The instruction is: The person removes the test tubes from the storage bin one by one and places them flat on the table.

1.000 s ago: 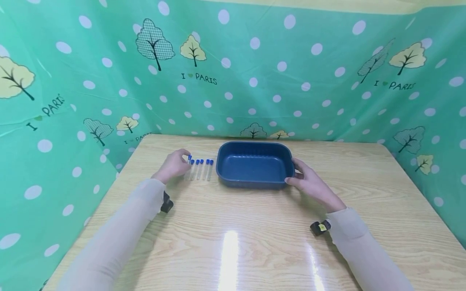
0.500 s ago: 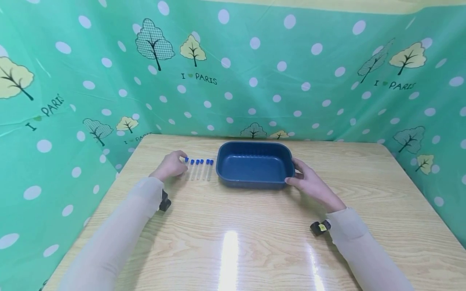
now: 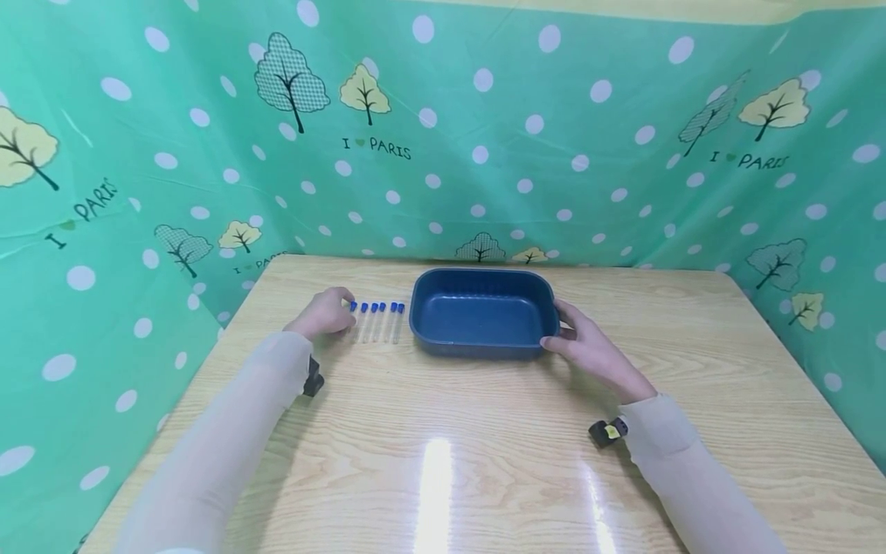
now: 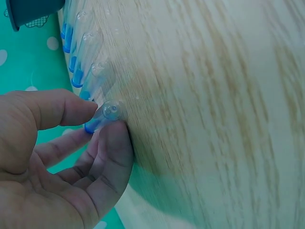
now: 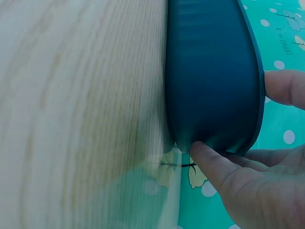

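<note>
At the left end of a row of clear test tubes [image 3: 376, 326] with blue caps, my left hand [image 3: 322, 314] pinches the outermost test tube [image 4: 112, 110] between thumb and fingers. That tube lies at table level, its rounded end facing the left wrist camera and its blue cap partly hidden by the fingers. Right of the row stands a dark blue rectangular plastic basin [image 3: 477, 348]. My right hand [image 3: 588, 346] grips the basin's right end, thumb at the rim and fingers along the outer wall [image 5: 214, 86].
Everything rests on a light wood-grain table [image 3: 388, 446], near its back edge. A green dotted curtain [image 3: 443, 192] hangs behind the table and down both sides. Several other tubes lie side by side between the left hand and the basin.
My left hand has moved slightly left and down with the outermost tube, whose cap has dropped from above the other caps into line with them. The right hand and basin stay put.
</note>
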Motion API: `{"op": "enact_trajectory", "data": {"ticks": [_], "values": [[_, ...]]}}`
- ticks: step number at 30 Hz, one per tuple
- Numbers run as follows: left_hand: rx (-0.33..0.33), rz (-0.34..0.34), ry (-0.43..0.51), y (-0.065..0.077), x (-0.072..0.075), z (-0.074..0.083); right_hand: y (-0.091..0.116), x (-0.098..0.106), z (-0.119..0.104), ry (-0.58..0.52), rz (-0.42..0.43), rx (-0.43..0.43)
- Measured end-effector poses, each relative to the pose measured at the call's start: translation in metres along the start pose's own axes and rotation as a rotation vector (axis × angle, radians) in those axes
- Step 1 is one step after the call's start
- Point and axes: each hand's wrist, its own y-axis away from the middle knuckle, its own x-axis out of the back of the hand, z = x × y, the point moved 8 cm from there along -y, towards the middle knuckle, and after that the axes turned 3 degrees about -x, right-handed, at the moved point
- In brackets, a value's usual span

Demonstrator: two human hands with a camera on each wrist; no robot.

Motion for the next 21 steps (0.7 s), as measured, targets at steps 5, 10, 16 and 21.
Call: {"op": "enact_trajectory", "data": {"ticks": [5, 10, 16, 21], "values": [[0.011, -0.001, 0.010, 0.0002, 0.0002, -0.0010, 0.0005, -0.0002, -0.0004, 0.000, -0.002, -0.010], [0.015, -0.002, 0.021, -0.0003, 0.0000, -0.0024, 0.0014, -0.0003, -0.0013, -0.008, -0.006, -0.014], [0.019, 0.000, 0.033, -0.0008, -0.0006, -0.0020, 0.0024, 0.0003, -0.0014, 0.003, -0.001, -0.025], [0.011, 0.006, 0.023, 0.0017, 0.0005, -0.0003, 0.0027, 0.0000, -0.0026, -0.005, 0.000, -0.020]]}}
